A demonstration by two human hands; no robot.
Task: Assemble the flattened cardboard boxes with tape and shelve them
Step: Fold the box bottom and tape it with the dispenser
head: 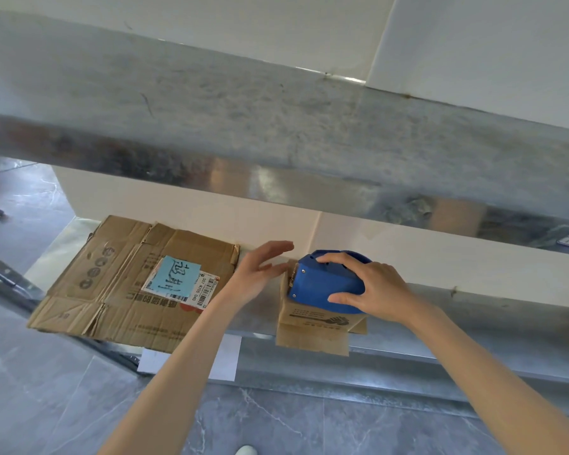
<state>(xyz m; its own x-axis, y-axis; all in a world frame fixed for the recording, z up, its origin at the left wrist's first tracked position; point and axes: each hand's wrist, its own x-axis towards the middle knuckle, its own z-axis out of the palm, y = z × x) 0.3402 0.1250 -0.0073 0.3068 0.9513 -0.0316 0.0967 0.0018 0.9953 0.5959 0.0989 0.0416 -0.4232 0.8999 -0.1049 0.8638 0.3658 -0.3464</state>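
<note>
Blue tape dispenser sits on top of a small box on the metal shelf. The right hand holds the dispenser, with fingers curled over it. The left hand, its fingers straight and spread, is at the left edge of the box. A flat cardboard lies on the shelf just beside it, to the left.

I see the upper shelf beam hanging low over the lower shelf, which limits headroom. Flattened cardboard covers the left. The small box under the tape dispenser blocks the middle, and bare shelf lies to its right.
</note>
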